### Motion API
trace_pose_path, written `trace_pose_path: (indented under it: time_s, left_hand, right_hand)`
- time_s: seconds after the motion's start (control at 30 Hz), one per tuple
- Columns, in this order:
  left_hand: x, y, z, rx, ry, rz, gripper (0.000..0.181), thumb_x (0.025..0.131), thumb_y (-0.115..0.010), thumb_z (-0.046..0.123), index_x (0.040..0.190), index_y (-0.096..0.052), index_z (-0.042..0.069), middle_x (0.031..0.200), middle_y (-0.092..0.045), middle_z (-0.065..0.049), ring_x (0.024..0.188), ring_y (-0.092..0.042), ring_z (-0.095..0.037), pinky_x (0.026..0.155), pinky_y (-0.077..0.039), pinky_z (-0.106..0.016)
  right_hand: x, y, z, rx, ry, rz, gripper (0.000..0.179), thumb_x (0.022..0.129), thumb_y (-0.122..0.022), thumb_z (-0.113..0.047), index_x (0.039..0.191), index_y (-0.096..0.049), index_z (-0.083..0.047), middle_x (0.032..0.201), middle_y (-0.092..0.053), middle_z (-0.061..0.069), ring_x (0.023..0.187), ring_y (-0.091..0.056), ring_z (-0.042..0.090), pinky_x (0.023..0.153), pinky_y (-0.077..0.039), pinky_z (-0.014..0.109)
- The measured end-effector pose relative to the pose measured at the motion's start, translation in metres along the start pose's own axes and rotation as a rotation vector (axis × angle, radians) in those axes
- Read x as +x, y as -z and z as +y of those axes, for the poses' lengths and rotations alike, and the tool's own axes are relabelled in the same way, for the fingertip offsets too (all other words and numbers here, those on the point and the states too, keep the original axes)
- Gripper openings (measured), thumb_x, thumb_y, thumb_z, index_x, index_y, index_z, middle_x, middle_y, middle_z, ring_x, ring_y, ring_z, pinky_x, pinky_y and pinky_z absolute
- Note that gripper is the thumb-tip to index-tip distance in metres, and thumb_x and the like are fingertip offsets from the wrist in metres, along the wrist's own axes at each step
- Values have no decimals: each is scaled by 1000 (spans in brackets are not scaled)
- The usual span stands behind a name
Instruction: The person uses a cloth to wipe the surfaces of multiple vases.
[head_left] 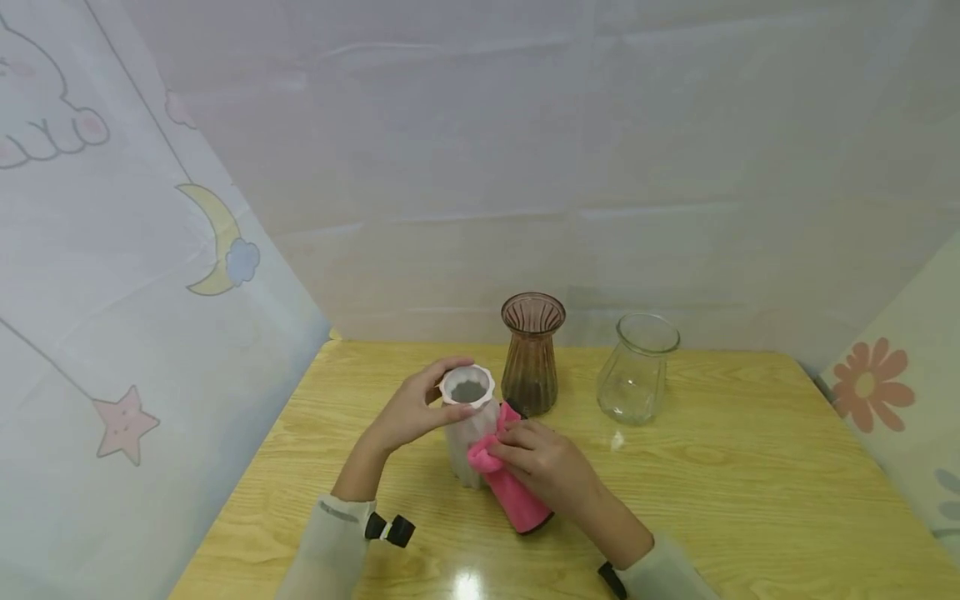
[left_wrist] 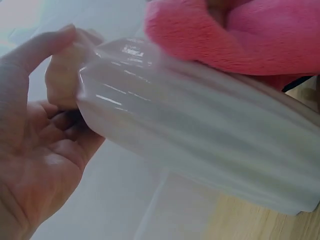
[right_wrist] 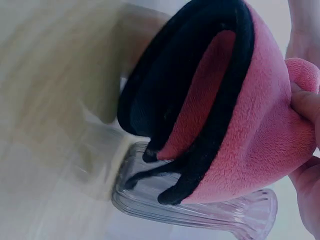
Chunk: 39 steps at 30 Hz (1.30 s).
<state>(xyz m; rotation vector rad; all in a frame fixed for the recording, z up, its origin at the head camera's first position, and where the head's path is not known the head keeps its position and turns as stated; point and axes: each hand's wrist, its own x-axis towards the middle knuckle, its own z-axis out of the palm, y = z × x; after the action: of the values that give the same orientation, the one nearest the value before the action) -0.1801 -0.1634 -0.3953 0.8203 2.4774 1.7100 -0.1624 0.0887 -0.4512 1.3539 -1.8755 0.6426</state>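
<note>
A white fluted vase (head_left: 468, 454) stands near the middle of the wooden table. My left hand (head_left: 416, 406) grips it around the neck, thumb on the near side of the rim; the left wrist view shows the glossy ribbed body of the vase (left_wrist: 200, 130) below that hand (left_wrist: 45, 145). In my right hand (head_left: 551, 467) is a pink cloth (head_left: 517, 500) with a dark edge, pinched in the fingers and pressed against the vase's right side. The right wrist view shows the cloth (right_wrist: 265, 125) hanging in folds, its black border (right_wrist: 225, 110) towards the camera.
Just behind the cloth stands a brownish-purple ribbed glass vase (head_left: 531, 367). Farther right is a clear glass vase (head_left: 633, 383). The wooden table (head_left: 712, 500) meets a pale hanging sheet (head_left: 465, 208) at its back edge.
</note>
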Motion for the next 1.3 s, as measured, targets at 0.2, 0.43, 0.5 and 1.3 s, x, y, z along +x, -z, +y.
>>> trace_pose_path:
  time_s: [0.2, 0.43, 0.5, 1.3]
  left_hand:
    - [4, 9, -7, -110, -16, -92, 64, 91, -78, 21, 147, -50, 13, 138, -58, -9, 120, -59, -29, 102, -49, -40]
    - [5, 6, -14, -143, -86, -94, 64, 93, -74, 12, 150, -46, 7, 147, -52, -14, 128, -54, -31, 108, -45, -43]
    - [1, 1, -14, -80, -112, -35, 66, 92, -74, 11, 151, -45, 7, 149, -51, -12, 132, -52, -29, 112, -41, -46]
    - [-8, -17, 6, 168, 1, 197, 64, 86, -82, 22, 143, -55, 13, 131, -64, -5, 120, -60, -23, 104, -49, -53]
  right_hand:
    - [-12, -10, -4, 10, -36, -86, 17, 79, -83, -10, 96, -80, -14, 94, -71, -2, 86, -67, 14, 79, -58, 23]
    - [-21, -13, -6, 11, -97, -204, 18, 78, -87, -12, 95, -80, -17, 93, -71, -3, 87, -67, 12, 76, -57, 21]
    - [-19, -7, -6, 14, -92, -182, 20, 78, -86, -11, 96, -80, -16, 94, -71, -2, 87, -68, 13, 75, -58, 22]
    - [20, 11, -2, 43, -18, 95, 25, 104, -58, -17, 105, -79, -2, 102, -72, 9, 96, -70, 22, 86, -59, 29]
